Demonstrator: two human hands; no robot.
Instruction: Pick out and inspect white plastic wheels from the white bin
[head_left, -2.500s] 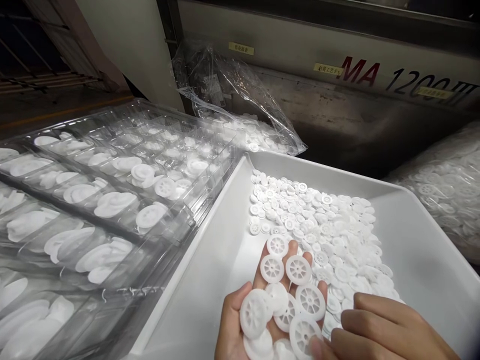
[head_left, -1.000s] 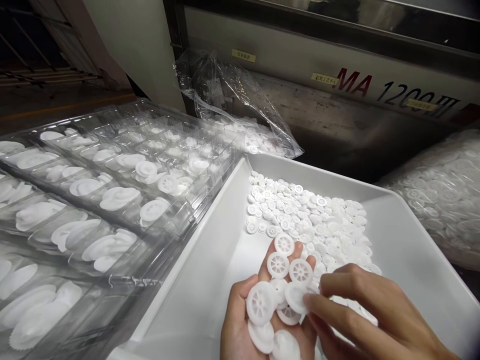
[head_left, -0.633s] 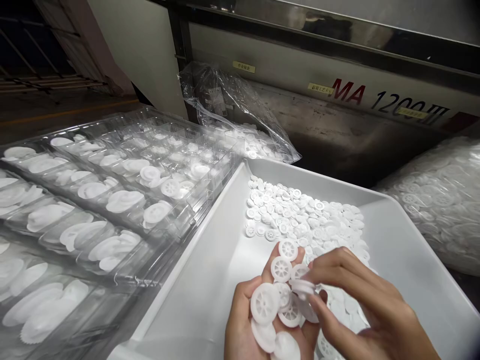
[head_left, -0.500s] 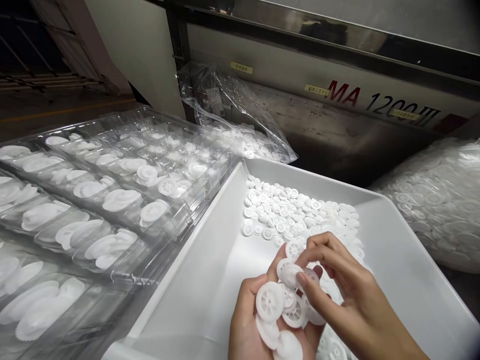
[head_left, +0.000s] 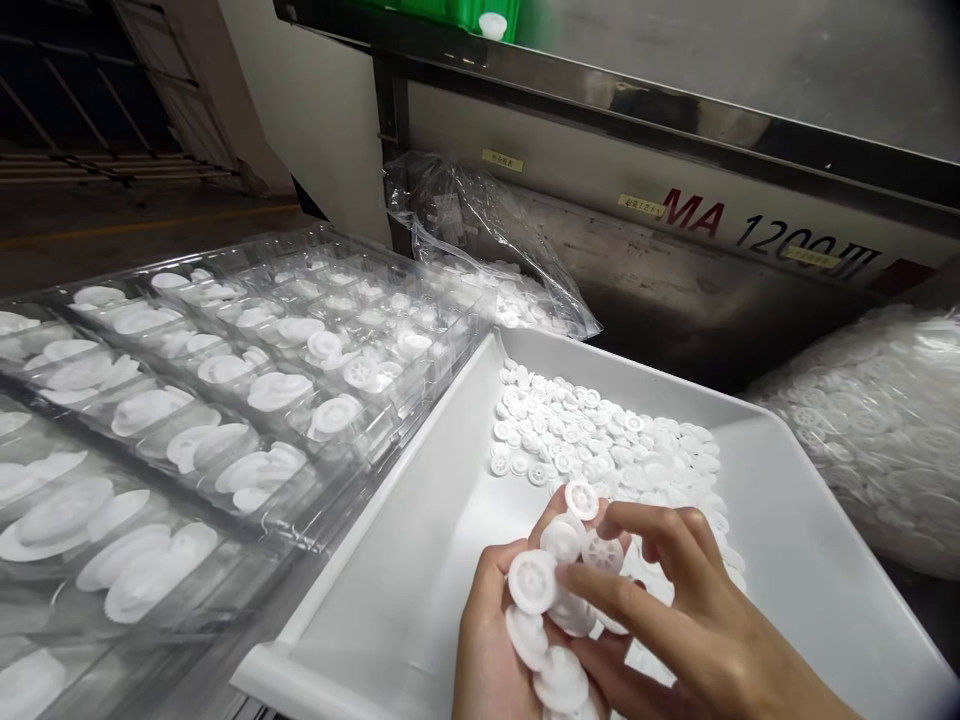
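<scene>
My left hand [head_left: 487,640] lies cupped low in the view, holding several white plastic spoked wheels [head_left: 532,582] in a loose heap. My right hand [head_left: 694,625] comes in from the right, its thumb and fingers spread over that heap and touching the wheels. One wheel [head_left: 603,553] sits between the thumb and fingers, and I cannot tell whether it is gripped. Both hands hover above a white plastic tray [head_left: 397,590]. A layer of smaller white wheels [head_left: 585,430] covers its far half, partly hidden behind my hands.
On the left lies a clear plastic compartment tray [head_left: 442,385] holding white parts. A clear bag [head_left: 457,220] stands behind, and a bulging bag of wheels [head_left: 862,430] lies at right. Beyond stands a machine panel marked "MA 1200 III" [head_left: 675,215].
My right hand has moved from the lower right onto the wheels in my left hand. The view has tilted upward, bringing a green object into sight at the top edge.
</scene>
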